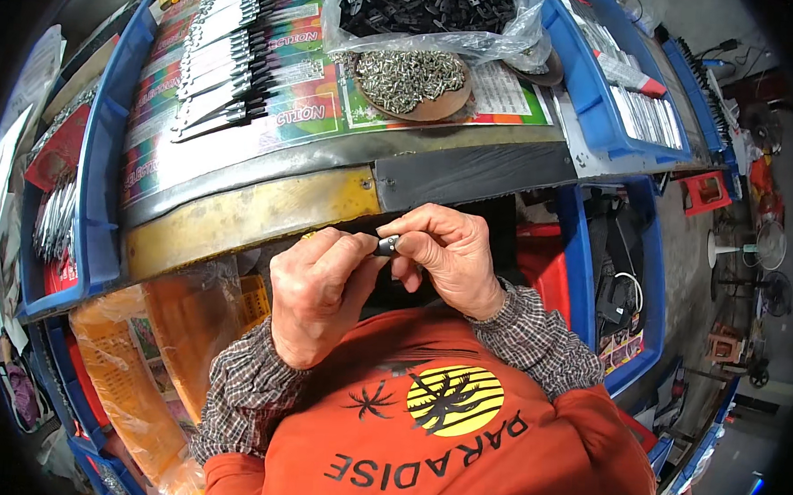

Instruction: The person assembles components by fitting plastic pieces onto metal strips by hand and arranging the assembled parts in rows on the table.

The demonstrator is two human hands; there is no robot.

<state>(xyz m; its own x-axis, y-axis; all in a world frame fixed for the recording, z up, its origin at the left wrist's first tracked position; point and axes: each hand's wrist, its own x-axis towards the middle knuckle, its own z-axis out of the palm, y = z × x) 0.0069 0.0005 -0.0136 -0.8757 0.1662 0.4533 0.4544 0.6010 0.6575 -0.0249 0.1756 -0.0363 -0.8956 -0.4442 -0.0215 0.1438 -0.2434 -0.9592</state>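
Note:
Just in front of the bench edge, both hands meet around a small black piece point(386, 245) with light metal dots on it. My left hand point(316, 284) is closed and pinches its left end between thumb and fingers. From the other side my right hand point(454, 258) grips its right end with thumb and forefinger, the other fingers curled below. Most of the piece is covered by fingertips, so its full shape cannot be made out. On the bench lies a row of knives point(221, 86) with pale blades and black handles.
A round tray of small metal rivets point(453, 105) sits beside a clear bag point(358, 41) of black parts. Blue bins point(105, 169) flank the bench, the right one point(601, 101) holding pale flat pieces. Below left is an orange plastic basket point(108, 358); a yellow-and-black edge point(264, 214) borders the bench.

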